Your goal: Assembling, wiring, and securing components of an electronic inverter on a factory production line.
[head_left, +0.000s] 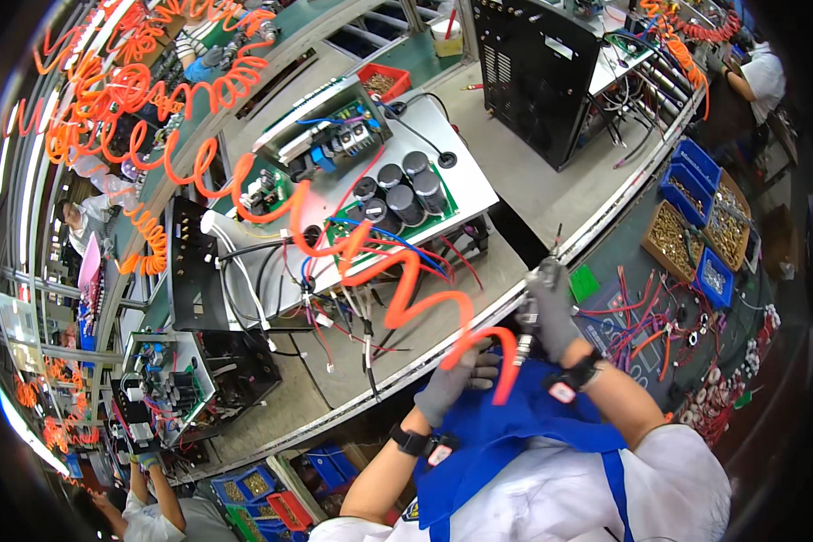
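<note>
My right hand, in a grey glove, is closed round an air screwdriver at the near edge of the bench. Its thin bit points up and away from me. An orange coiled air hose joins the tool's lower end and stretches back over the bench. My left hand, also gloved, is beside the hose with its fingers loosely stretched and nothing visible in them. Beyond my hands lies an open machine with a white panel, a green board with black capacitors, and loose wires.
A tall black machine panel stands at the back right. On the green side table are blue bins, boxes of brass fittings and loose cables. Another open machine sits at left. Co-workers are at the sides.
</note>
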Demonstrator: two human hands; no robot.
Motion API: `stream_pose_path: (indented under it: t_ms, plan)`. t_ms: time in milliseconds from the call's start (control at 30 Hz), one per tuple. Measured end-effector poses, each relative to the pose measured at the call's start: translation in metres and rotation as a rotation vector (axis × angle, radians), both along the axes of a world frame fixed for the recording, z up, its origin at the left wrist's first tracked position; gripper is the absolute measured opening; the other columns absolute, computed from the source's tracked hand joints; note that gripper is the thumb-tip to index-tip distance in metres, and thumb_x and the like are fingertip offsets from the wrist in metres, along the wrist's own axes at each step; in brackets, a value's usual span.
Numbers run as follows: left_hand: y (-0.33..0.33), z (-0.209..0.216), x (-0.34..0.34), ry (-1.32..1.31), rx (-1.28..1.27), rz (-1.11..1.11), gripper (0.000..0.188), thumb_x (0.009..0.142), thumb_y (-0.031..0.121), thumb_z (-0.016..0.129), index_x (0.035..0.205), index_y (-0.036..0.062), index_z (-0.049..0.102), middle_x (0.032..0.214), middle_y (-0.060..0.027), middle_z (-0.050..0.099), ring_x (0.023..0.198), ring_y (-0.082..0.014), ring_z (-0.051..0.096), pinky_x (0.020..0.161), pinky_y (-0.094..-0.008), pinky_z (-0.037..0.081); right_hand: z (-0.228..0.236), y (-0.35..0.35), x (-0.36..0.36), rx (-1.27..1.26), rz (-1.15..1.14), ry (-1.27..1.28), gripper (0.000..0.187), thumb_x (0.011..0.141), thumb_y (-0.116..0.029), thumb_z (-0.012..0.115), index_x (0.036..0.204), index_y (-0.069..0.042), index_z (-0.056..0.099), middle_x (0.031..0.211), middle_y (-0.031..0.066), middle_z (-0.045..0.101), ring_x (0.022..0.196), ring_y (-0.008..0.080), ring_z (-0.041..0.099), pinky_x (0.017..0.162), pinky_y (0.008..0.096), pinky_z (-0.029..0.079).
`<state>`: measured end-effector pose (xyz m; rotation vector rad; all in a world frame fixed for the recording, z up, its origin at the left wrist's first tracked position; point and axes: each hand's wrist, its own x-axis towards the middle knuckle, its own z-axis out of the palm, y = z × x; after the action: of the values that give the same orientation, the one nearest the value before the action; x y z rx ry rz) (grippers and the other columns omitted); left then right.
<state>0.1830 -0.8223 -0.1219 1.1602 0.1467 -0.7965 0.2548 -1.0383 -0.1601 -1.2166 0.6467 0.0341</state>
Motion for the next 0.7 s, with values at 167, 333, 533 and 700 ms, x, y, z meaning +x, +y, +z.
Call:
stream_pose_path:
  t_ms: [167,333,533,700]
  plan:
    - [0.009,0.0,-0.006,0.198,0.059,-0.181,0.054,0.1,0.044,0.055,0.129,-0.0014,0.051,0.108,-0.0169,0.068,0.069,-0.0112,0.057,0.058,-0.0243,0.045,-0.036,0.074,-0.049,-0.156,0.074,0.223,0.102,0.086,-0.029,0.074,0.157,-0.008,0.003,0.124,0.0194,0.054,0.1,0.0262,0.06,0.082,0.0355,0.052]
    - [0.059,0.021,-0.047,0.278,0.149,-0.072,0.033,0.096,0.033,0.061,0.111,0.0037,0.056,0.078,0.0007,0.053,0.053,-0.0036,0.039,0.045,-0.0212,0.029,-0.011,0.097,-0.087,0.067,0.424,0.293,0.111,0.083,-0.041,0.077,0.156,-0.003,0.003,0.128,0.0238,0.057,0.11,0.0304,0.062,0.092,0.0382,0.051]
    - [0.176,-0.015,-0.051,0.35,-0.092,0.188,0.046,0.092,0.031,0.067,0.126,0.0033,0.052,0.067,0.0036,0.044,0.043,-0.004,0.035,0.042,-0.02,0.029,0.004,0.076,-0.06,-0.366,0.727,0.073,0.092,0.08,-0.048,0.076,0.148,0.002,0.038,0.111,0.0173,0.069,0.105,0.031,0.067,0.093,0.0392,0.053]
    - [0.232,-0.105,-0.058,0.499,-0.149,0.813,0.046,0.095,0.036,0.062,0.127,0.0037,0.054,0.09,-0.0066,0.058,0.072,-0.0172,0.057,0.059,-0.029,0.05,0.027,0.101,0.015,-0.91,0.463,-0.128,0.111,0.072,-0.057,0.08,0.152,-0.001,0.027,0.143,0.0287,0.042,0.135,0.0411,0.043,0.112,0.0458,0.036]
